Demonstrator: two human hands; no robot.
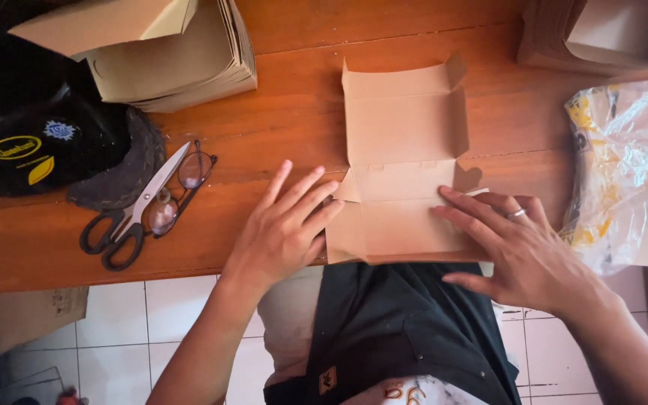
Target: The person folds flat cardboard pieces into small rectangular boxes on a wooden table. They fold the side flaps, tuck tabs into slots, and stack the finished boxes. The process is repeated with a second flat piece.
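Cardboard, brown and unfolded, lies between the two hands at the near edge of the wooden table (279, 112): a flat box blank (403, 161) with its side flaps half raised and nothing inside it. The left hand (286, 229) lies flat with fingers spread, its fingertips touching the blank's left flap; it pinches nothing. The right hand (515, 244) is also opened out, fingers extended and pressing down on the blank's near right corner, a ring (516, 214) on one finger.

Away from the left hand, further to its left, a pair of scissors (133, 214) with black handles lies across a pair of glasses (181, 187), beside a black cap (54, 150). Beyond that hand, at the far side, sits a stack of flat cardboard blanks (174, 64). Just right of the right hand lies a crumpled clear plastic bag (624, 165); what it holds cannot be made out. Beyond it, more cardboard boxes (601, 34) sit at the far corner.
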